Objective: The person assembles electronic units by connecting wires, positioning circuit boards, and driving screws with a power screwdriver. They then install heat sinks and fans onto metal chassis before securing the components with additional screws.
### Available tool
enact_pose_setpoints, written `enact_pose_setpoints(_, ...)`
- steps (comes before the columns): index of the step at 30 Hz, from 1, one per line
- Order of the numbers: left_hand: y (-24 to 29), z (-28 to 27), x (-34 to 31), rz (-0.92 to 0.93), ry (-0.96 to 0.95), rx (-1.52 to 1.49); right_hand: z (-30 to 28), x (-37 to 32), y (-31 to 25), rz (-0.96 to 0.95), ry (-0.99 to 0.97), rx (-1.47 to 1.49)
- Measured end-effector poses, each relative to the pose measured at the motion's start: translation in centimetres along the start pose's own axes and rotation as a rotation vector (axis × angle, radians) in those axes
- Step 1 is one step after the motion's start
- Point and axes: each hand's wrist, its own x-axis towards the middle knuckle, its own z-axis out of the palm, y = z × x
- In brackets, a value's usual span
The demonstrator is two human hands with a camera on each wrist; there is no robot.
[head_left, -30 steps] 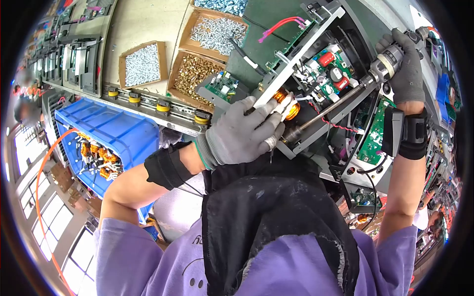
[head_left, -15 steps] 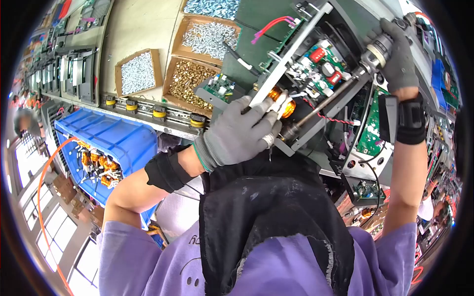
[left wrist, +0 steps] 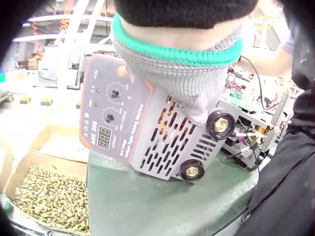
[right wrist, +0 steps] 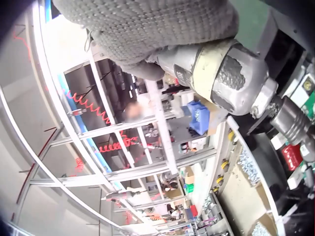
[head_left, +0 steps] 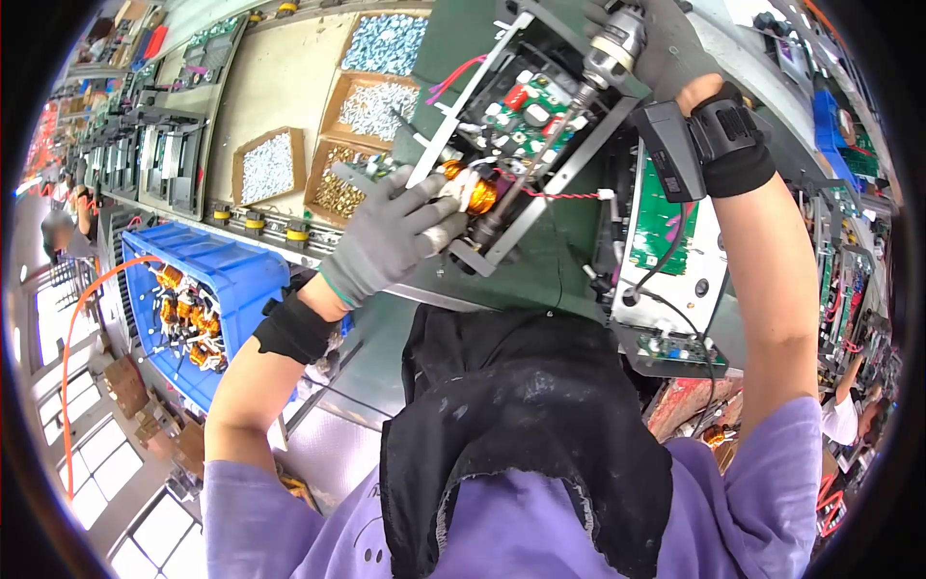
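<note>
My gloved left hand (head_left: 391, 236) grips the front end of a welding machine (left wrist: 162, 157), its fingers over the panel edge beside an orange copper coil (head_left: 481, 198). Two knobs, a small display and two round brass-centred sockets show on the outer face in the left wrist view. The gloved right hand (head_left: 667, 46) holds a metal power screwdriver (right wrist: 241, 81) by its body. Its long shaft (head_left: 532, 164) slants down through the open casing, past the circuit board (head_left: 535, 114), to the front corner by the left fingers. The bit's tip is hidden there.
Cardboard boxes of silver screws (head_left: 267, 169) and brass-coloured fasteners (left wrist: 49, 199) stand left of the machine. A blue crate (head_left: 207, 261) of copper coils sits lower left. To the right lies another unit with a green board (head_left: 661, 227). Loose cables trail near it.
The machine, with both hands and the screwdriver, has shifted left and away from the body. More green tabletop shows between it and the unit on the right. Both hands keep their holds.
</note>
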Motion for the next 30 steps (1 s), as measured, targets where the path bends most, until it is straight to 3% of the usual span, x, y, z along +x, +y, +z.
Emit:
enact_pose_setpoints(2,0.2,0.1,-0.1,-0.001,0.009,0.08,2.1,-2.4,-2.7,-0.323,-0.007,-0.029)
enact_pose_setpoints(3,0.4,-0.2,0.0,-0.02,-0.003,0.089,2.2,-3.2,-5.0,-0.392,-0.11,-0.054)
enact_pose_setpoints(4,0.6,-0.5,0.0,-0.036,-0.017,0.097,3.1,-5.4,-7.3,-0.444,-0.085,0.024)
enact_pose_setpoints(5,0.9,-0.9,0.4,-0.049,-0.026,0.107,2.8,-8.1,-9.8,-0.491,-0.084,-0.11)
enact_pose_setpoints(7,1.2,-1.3,0.1,-0.086,-0.069,0.092,1.5,-12.8,-14.5,-0.616,-0.115,-0.102)
enact_pose_setpoints(9,1.6,-1.7,0.2,-0.134,-0.107,0.089,-1.9,-17.3,-19.2,-0.596,-0.138,-0.109)
enact_pose_setpoints(11,2.3,-2.5,0.4,-0.191,-0.175,0.112,-5.1,-23.1,-21.4,-0.263,-0.476,-0.353)
enact_pose_setpoints(13,3.4,-3.6,1.1,-0.269,-0.238,0.153,-14.6,-28.4,-21.3,-0.667,-0.118,-1.02)
enact_pose_setpoints(15,6.5,-5.1,2.9,-0.385,-0.17,0.205,-17.6,-31.9,-17.0,-0.801,0.516,-1.032)
enact_pose_setpoints(17,9.7,-5.4,4.0,-0.422,-0.036,0.166,-16.3,-32.9,-12.9,-0.374,0.397,-0.6)
enact_pose_setpoints(19,13.5,-5.3,5.9,-0.437,0.058,0.012,-20.7,-31.1,-7.7,-0.301,0.319,-0.59)
enact_pose_setpoints(22,17.9,-0.5,4.7,-0.592,-0.042,-0.346,-25.2,-26.4,-2.4,-0.1,0.28,-0.461)
enact_pose_setpoints(24,19.3,3.6,3.7,-0.706,-0.086,-0.712,-25.2,-22.0,-0.8,-0.142,0.174,-0.417)
enact_pose_setpoints(26,20.7,6.4,4.7,-0.759,0.126,-1.012,-25.0,-17.2,0.1,-0.183,0.082,-0.403)
enact_pose_setpoints(27,21.0,7.6,5.0,-0.777,0.142,-0.996,-25.2,-14.7,0.3,-0.159,-0.042,-0.398)
enact_pose_setpoints(30,21.2,11.3,5.9,-0.9,0.342,-1.416,-21.7,-9.9,-0.2,-0.069,-0.18,-0.349)
